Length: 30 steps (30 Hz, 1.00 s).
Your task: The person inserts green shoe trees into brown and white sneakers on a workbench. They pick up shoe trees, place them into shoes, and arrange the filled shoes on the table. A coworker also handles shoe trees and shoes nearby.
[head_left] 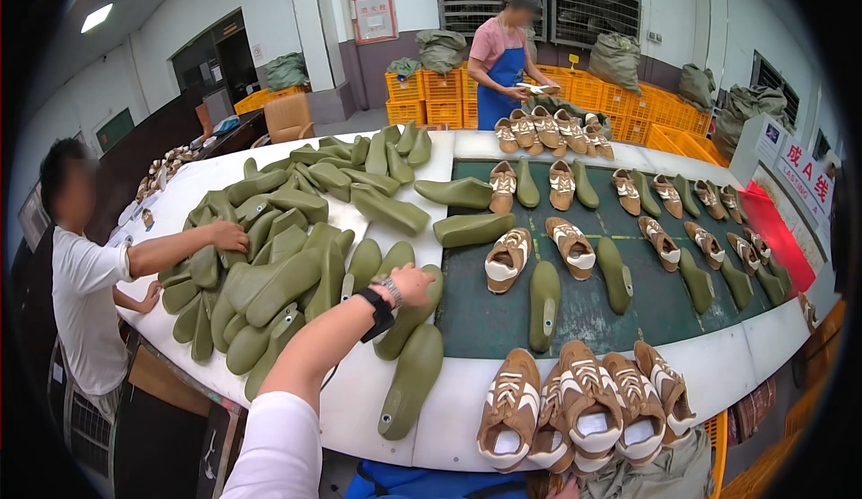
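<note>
My left hand reaches from the lower left, a watch and a black band on its wrist. Its fingers close on the upper end of an olive-green shoe last lying on the white tabletop. Another last lies just nearer to me. To the left is a big heap of lasts. A small part of my right hand shows at the bottom edge, beside grey-green cloth; its fingers are hidden. Close above it stand several brown-and-white sneakers.
A green conveyor belt carries sneakers alternating with lasts. On the left a co-worker's hand touches the heap. Across the table a person in a blue apron handles a shoe. Orange crates stand behind.
</note>
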{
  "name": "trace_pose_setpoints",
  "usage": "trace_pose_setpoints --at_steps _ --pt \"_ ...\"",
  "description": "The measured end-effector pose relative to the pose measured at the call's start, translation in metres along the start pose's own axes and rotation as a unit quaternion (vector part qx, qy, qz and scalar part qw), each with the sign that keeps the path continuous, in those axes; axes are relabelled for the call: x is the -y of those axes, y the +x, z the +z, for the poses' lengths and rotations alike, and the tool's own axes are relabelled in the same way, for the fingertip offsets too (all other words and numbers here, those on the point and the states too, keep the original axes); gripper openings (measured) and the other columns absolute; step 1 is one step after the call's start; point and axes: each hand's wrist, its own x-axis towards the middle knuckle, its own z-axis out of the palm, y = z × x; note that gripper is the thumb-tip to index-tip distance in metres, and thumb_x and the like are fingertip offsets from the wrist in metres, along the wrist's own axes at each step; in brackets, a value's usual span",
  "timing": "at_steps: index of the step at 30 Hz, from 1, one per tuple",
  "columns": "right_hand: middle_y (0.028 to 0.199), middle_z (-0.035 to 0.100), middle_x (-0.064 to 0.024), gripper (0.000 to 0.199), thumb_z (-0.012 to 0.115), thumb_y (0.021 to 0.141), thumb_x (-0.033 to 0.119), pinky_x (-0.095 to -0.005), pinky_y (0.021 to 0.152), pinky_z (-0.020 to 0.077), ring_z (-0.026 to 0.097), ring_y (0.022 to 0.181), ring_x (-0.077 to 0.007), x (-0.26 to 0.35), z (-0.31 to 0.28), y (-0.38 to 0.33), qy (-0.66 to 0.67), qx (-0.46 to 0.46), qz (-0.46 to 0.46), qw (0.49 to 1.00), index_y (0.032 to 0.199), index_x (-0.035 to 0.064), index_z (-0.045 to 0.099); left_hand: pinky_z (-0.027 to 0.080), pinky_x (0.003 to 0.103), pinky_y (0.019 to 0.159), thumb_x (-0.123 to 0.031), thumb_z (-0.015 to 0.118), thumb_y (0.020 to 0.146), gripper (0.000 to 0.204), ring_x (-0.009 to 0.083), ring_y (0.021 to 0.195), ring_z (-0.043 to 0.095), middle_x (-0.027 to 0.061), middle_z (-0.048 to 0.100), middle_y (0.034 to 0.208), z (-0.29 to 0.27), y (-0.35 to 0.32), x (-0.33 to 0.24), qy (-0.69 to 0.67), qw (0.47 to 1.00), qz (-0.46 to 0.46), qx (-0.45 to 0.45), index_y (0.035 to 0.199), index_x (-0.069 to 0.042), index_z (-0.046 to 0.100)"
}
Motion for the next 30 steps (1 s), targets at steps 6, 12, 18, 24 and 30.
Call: trace_pose_setpoints --at_steps 6,12,18,24,30 --pt "0.088 0.062 -0.0283 0.043 0.058 0.084 0.024 -0.05 0.071 0.0459 0.058 0.081 -0.0452 0.002 0.001 -0.001 -0.031 0.005 0.003 0.999 0.116 -0.0037 0.054 0.046 0.045 0.095 -0.034 0.068 0.074 0.068 0.0356 0.114 0.055 0.019 0.058 0.122 -0.032 0.106 -0.005 -0.02 0.998 0.005 0.054 0.134 -0.011 0.046" --pt "0.087 0.062 -0.0288 0.034 0.059 0.082 0.021 -0.0504 0.069 0.0465 0.059 0.078 -0.045 0.017 -0.002 0.005 -0.038 0.051 0.061 0.996 0.107 -0.0026 0.061 0.04 0.056 0.098 -0.039 0.078 0.061 0.09 0.0379 0.13 0.037 0.015 0.04 0.14 -0.016 0.151 0.023 0.035 0.997 -0.069 0.016 0.14 -0.02 0.038" --pt "0.087 0.062 -0.0287 0.035 0.059 0.082 0.021 -0.0503 0.069 0.0465 0.059 0.078 -0.0447 0.027 -0.006 0.015 -0.038 0.093 0.09 0.991 0.108 -0.0025 0.061 0.048 0.043 0.089 -0.031 0.081 0.057 0.072 0.0323 0.108 0.056 0.0143 0.059 0.114 0.024 0.192 -0.019 0.037 0.984 0.148 0.092 0.121 -0.014 0.054" --pt "0.088 0.062 -0.0286 0.035 0.059 0.082 0.021 -0.0502 0.069 0.0465 0.059 0.078 -0.0444 0.032 -0.004 0.015 -0.029 0.119 0.109 0.986 0.108 -0.0024 0.061 0.052 0.042 0.069 -0.015 0.072 0.061 0.029 0.0332 0.08 0.064 0.0117 0.066 0.079 0.044 0.174 -0.062 0.084 0.918 0.388 0.011 0.088 -0.008 0.064" --pt "0.088 0.062 -0.0285 0.035 0.059 0.082 0.021 -0.0502 0.069 0.0465 0.06 0.078 -0.0441 0.027 0.005 0.01 -0.018 0.143 0.134 0.98 0.109 -0.0022 0.061 0.054 0.038 0.062 -0.013 0.068 0.068 0.013 0.0272 0.071 0.067 0.009 0.066 0.07 0.044 0.142 -0.088 0.181 0.891 0.416 -0.023 0.08 -0.011 0.065"
